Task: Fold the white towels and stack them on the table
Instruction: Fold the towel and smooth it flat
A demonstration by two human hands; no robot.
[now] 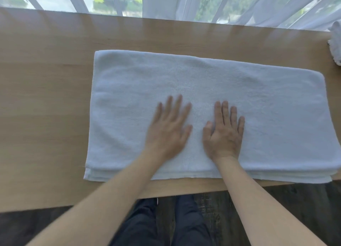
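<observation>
Both hands lie flat on the towel, palms down and fingers straight, grasping nothing. The left hand has its fingers slightly fanned and looks a little blurred, so it is probably sliding; the right hand sits just beside it, thumbs nearly meeting over the cloth's middle, closer to its near edge than its far one.

The white towel under them is already folded into a long rectangle, with several layers showing along its near edge. It lies lengthwise on the wooden table, its near edge close to the table's front edge and its right end running towards the frame's border.

The step in hand appears to be smoothing before the next fold. To do it well, I would press lightly and sweep from the centre outward to each end, so trapped air and ripples leave by the short sides rather than bunching. The near layers sit slightly stepped, so squaring them first should give a cleaner fold.

Another white towel, bunched, sits at the table's far right corner, well apart. Sheer curtains hang behind the table.
</observation>
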